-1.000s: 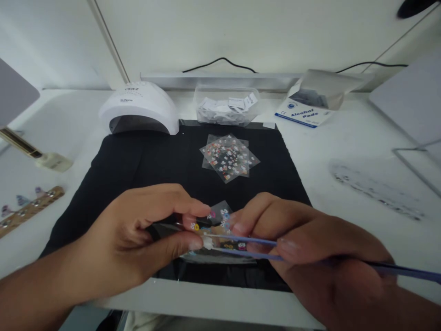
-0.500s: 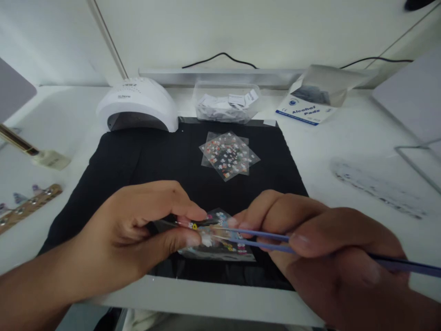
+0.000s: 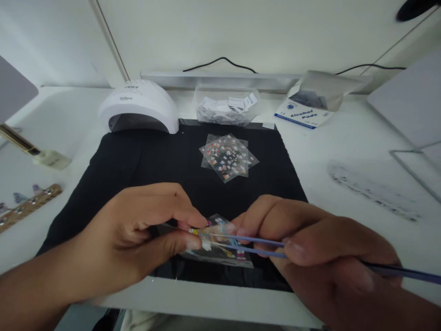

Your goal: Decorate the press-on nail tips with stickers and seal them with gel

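My left hand [image 3: 138, 234] pinches a clear sticker sheet [image 3: 220, 250] with small coloured decals between thumb and forefinger, just above the black mat [image 3: 151, 161]. My right hand [image 3: 310, 248] grips blue tweezers [image 3: 255, 246], whose tips meet the sheet close to my left thumb. A small white bit sits at the tweezer tips; I cannot tell what it is. Further back on the mat lies a pile of similar sticker sheets [image 3: 228, 157].
A white nail lamp [image 3: 138, 108] stands at the mat's far left corner. Behind the mat are a clear tub of white packets [image 3: 225, 106] and an Alcohol Pads box [image 3: 305, 115]. A wooden strip with nail tips [image 3: 27, 208] lies at the left.
The sticker sheet has dropped slightly and tilted flatter between my fingers. Both hands stay close together at the mat's front edge, the tweezers shifting a little along the sheet.
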Demonstrator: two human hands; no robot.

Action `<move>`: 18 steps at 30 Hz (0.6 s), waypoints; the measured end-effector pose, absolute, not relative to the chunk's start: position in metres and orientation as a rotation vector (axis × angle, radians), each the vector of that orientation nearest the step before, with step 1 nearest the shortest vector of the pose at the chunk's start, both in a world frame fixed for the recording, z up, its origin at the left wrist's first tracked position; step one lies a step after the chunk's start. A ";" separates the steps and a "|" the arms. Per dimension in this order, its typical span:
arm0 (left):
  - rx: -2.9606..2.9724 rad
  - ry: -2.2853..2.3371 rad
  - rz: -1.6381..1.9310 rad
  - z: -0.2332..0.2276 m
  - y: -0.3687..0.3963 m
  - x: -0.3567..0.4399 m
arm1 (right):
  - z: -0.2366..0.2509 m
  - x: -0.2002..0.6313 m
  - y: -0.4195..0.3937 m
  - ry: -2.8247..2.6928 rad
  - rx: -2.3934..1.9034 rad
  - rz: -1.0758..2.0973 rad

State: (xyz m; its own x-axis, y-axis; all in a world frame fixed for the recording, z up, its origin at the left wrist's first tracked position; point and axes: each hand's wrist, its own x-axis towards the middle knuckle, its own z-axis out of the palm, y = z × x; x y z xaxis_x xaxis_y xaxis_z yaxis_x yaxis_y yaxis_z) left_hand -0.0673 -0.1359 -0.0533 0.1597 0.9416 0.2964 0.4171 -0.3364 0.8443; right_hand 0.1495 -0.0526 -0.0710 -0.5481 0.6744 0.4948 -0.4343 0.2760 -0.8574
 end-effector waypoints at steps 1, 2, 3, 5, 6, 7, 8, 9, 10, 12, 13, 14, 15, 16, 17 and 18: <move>1.838 1.288 1.132 -0.053 -0.136 -0.067 | -0.070 0.149 -0.053 -1.602 -0.229 1.459; 1.835 1.285 1.137 -0.053 -0.135 -0.067 | -0.069 0.149 -0.053 -1.609 -0.229 1.455; 1.833 1.288 1.137 -0.053 -0.135 -0.067 | -0.068 0.148 -0.053 -1.617 -0.236 1.455; 1.835 1.291 1.137 -0.054 -0.135 -0.066 | -0.068 0.147 -0.053 -1.626 -0.241 1.457; 1.835 1.295 1.132 -0.053 -0.136 -0.066 | -0.068 0.146 -0.052 -1.630 -0.241 1.459; 1.835 1.294 1.126 -0.053 -0.136 -0.067 | -0.069 0.147 -0.052 -1.633 -0.234 1.457; 1.834 1.290 1.124 -0.053 -0.137 -0.067 | -0.069 0.147 -0.052 -1.639 -0.226 1.457; 1.830 1.287 1.121 -0.053 -0.137 -0.067 | -0.070 0.148 -0.051 -1.649 -0.213 1.453; 1.827 1.284 1.119 -0.053 -0.137 -0.067 | -0.070 0.149 -0.051 -1.660 -0.195 1.447; 1.827 1.280 1.115 -0.053 -0.137 -0.067 | -0.071 0.150 -0.051 -1.681 -0.177 1.441; 1.830 1.278 1.114 -0.053 -0.137 -0.067 | -0.070 0.150 -0.051 -1.684 -0.183 1.440; 1.833 1.279 1.111 -0.053 -0.137 -0.067 | -0.070 0.150 -0.052 -1.673 -0.192 1.433; 1.838 1.278 1.115 -0.054 -0.137 -0.067 | -0.070 0.150 -0.052 -1.661 -0.206 1.430; 1.836 1.281 1.121 -0.054 -0.137 -0.067 | -0.069 0.149 -0.053 -1.648 -0.220 1.430; 1.833 1.284 1.129 -0.055 -0.137 -0.067 | -0.069 0.149 -0.054 -1.638 -0.230 1.428; 1.828 1.287 1.136 -0.055 -0.137 -0.067 | -0.068 0.148 -0.054 -1.629 -0.234 1.427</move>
State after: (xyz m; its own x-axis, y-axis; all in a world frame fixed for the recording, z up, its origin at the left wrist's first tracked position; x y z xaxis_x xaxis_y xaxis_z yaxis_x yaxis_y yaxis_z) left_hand -0.0670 -0.1366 -0.0549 0.1537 0.9439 0.2922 0.4076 -0.3300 0.8515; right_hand 0.1483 -0.0541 -0.0682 -0.5531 0.6638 0.5035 -0.4116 0.3077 -0.8578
